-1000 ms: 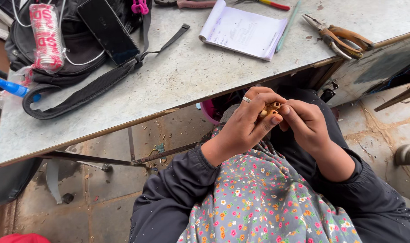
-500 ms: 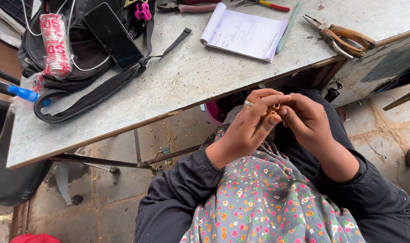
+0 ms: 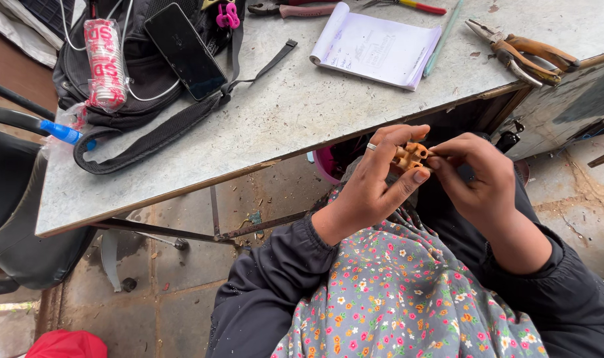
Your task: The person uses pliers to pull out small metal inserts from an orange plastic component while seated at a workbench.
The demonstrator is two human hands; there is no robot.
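Wrapped pack: a cylindrical packet (image 3: 105, 64) in clear wrap with red and white print lies on the black bag (image 3: 126, 79) at the far left of the desk (image 3: 275, 126).
Phone: a black phone (image 3: 185, 51) lies screen-up on the same bag, just right of the packet.
Notepad: a white notepad (image 3: 376, 48) lies open on the far side of the desk, with a pale green pen (image 3: 442, 37) along its right edge.
Tools: orange-handled pliers (image 3: 524, 53) lie near the right desk corner; pink-handled pliers (image 3: 295, 9) lie at the far edge.
Workpiece: you hold a small tan slotted part (image 3: 411, 156) in front of you, below the near edge of the desk and above your lap.
Left hand: your left hand (image 3: 375, 182), with a ring on one finger, grasps the part between thumb and fingers.
Right hand: your right hand (image 3: 477, 179) pinches the right side of the part with its fingertips; both hands touch it.
Surface: the desk is grey sheet metal, scratched and stained.
Room: the floor (image 3: 182, 265) is worn stone paving; a black chair (image 3: 17, 199) stands at the left, and a red object (image 3: 66, 345) lies at the lower left.
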